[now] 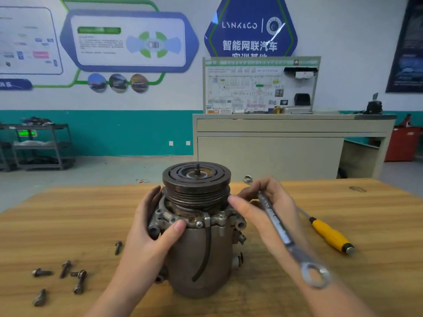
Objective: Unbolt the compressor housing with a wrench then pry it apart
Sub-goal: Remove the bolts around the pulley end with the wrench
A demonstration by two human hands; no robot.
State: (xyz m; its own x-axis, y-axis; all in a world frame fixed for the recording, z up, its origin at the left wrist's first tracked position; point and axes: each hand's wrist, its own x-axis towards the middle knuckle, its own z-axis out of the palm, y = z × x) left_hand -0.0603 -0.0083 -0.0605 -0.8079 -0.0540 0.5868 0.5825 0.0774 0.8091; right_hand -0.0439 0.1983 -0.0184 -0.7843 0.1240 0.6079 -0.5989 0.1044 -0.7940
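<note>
Your left hand [152, 227] grips the upright compressor [198, 227] at frame centre. Your right hand [266, 211] curls round the wrench [278, 223], lower right.

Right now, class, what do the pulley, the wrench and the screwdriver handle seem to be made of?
Pulley: likely steel, dull brown, rust-stained.
Wrench: bright polished metal, probably chromed steel, gleaming.
Screwdriver handle: smooth yellow plastic or rubber, with a metal end cap.

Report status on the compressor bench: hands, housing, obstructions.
Left hand grips compressor housing; right hand holds wrench. Loose bolts on table. Nothing obstructing.
</note>
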